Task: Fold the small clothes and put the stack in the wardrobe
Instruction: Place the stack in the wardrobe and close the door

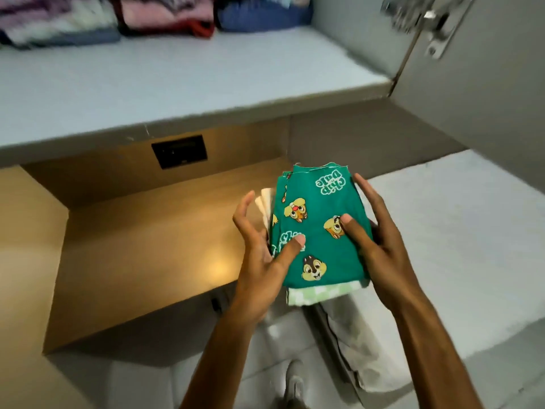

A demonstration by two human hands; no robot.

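I hold a stack of folded small clothes (318, 231) in mid-air in front of the wardrobe. Its top piece is green with cartoon chipmunks; a pale green checked piece and white edges stick out below and at the left. My left hand (262, 255) supports the stack's left side, thumb pressed on top, fingers spread. My right hand (374, 231) grips the right side, thumb on the green cloth. The wardrobe's grey shelf (177, 81) lies above and beyond the stack.
Folded clothes in purple (56, 22), pink (168, 16) and blue (265, 16) piles sit at the shelf's back. Below is a wooden compartment (141, 246) with a dark panel (179, 151). A door with a metal latch (436, 22) is at the right, a grey surface (460, 246) below it.
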